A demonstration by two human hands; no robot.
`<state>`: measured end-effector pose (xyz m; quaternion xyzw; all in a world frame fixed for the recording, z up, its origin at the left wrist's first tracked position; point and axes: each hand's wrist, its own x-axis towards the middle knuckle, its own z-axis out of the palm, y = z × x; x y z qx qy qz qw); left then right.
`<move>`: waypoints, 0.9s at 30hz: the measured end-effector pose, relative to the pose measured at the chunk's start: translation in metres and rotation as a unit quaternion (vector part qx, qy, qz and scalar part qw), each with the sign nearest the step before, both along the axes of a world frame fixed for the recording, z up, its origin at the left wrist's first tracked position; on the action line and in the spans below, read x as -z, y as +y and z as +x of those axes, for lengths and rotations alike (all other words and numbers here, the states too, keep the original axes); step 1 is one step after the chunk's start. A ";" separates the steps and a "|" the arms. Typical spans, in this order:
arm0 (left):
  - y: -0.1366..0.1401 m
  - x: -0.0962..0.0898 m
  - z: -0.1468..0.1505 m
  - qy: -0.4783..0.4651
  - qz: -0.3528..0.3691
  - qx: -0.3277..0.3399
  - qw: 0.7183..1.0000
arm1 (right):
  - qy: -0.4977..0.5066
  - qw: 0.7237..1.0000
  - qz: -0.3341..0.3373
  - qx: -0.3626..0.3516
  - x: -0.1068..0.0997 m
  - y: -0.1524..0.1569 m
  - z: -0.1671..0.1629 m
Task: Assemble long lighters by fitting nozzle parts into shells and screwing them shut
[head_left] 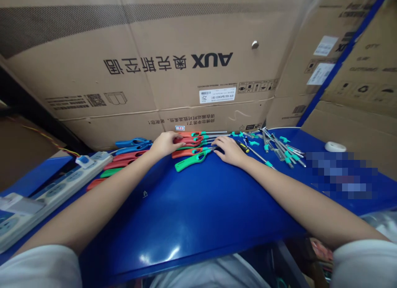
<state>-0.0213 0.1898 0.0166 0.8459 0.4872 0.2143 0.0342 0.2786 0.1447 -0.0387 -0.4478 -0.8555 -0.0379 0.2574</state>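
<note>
In the head view, a row of long-nosed gas lighters lies at the back of the blue table, handles to the left and metal tubes to the right. My left hand is closed at the handle end of a red lighter. My right hand curls its fingers over the tube end of the lighters; which tube it grips is partly hidden. Nearest me in the row lies a green lighter, with an orange lighter just behind it. A yellow-and-black screwdriver handle shows beside my right hand.
Loose metal tubes with teal tips are heaped at the right. Blue handles and red handles lie left, beside a white power strip. Cardboard walls the back. A small white case sits far right.
</note>
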 end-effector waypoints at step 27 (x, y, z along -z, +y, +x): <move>-0.024 0.010 -0.014 -0.099 0.027 -0.045 0.994 | 0.075 0.994 0.032 -0.074 0.014 0.026 -0.001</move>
